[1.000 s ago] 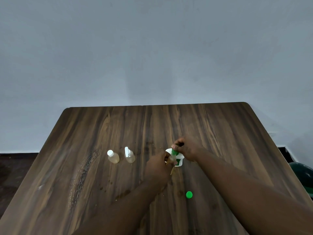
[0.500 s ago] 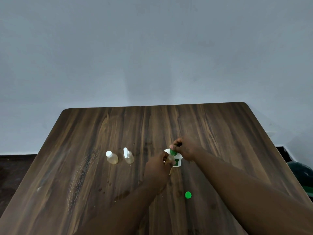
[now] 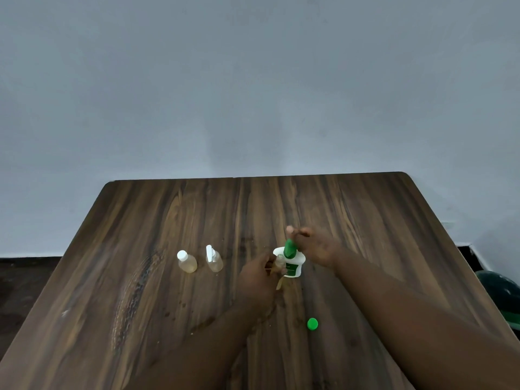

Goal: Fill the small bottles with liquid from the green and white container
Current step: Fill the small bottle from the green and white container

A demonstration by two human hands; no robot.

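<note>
Green and white container (image 3: 292,266) is being readied for pouring: left hand (image 3: 257,278) is pinching a small bottle (image 3: 279,262) just beside it, right hand (image 3: 316,249) is reaching over its nozzle (image 3: 289,247), grip unclear, so a careful tip into that bottle is probably coming next.

Dark wood table (image 3: 168,319), plain grey wall (image 3: 253,80), dark floor (image 3: 17,277)

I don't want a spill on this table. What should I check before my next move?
1. Container upright on table: ok.
2. Green cap off, lying on table: ok.
3. Left hand gripping held bottle beside container: ok.
4. Right hand gripping container: not ok, fingers loose beside nozzle.
5. Held bottle's fill level: cannot tell.
6. Left bottle and middle bottle capped, standing clear: ok.
</note>
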